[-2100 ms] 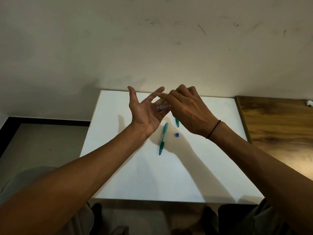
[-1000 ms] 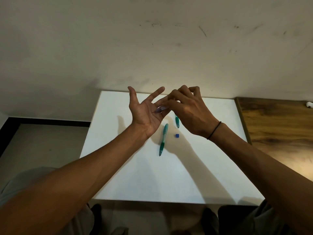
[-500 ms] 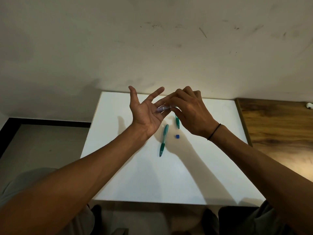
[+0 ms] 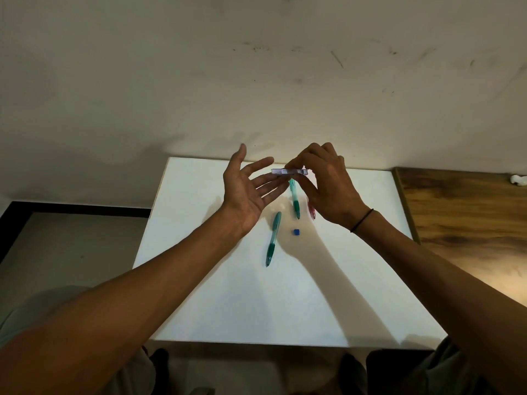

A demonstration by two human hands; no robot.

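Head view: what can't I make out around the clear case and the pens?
All head view.
clear case: right end covered by the right hand; label too small to read.
red pen: mostly behind the right hand.
far green pen: upper end behind the case.
blue piece: too small to identify.
white object: cut off by the right edge.

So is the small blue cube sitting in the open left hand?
No, the blue cube lies on the white table, apart from the left hand.
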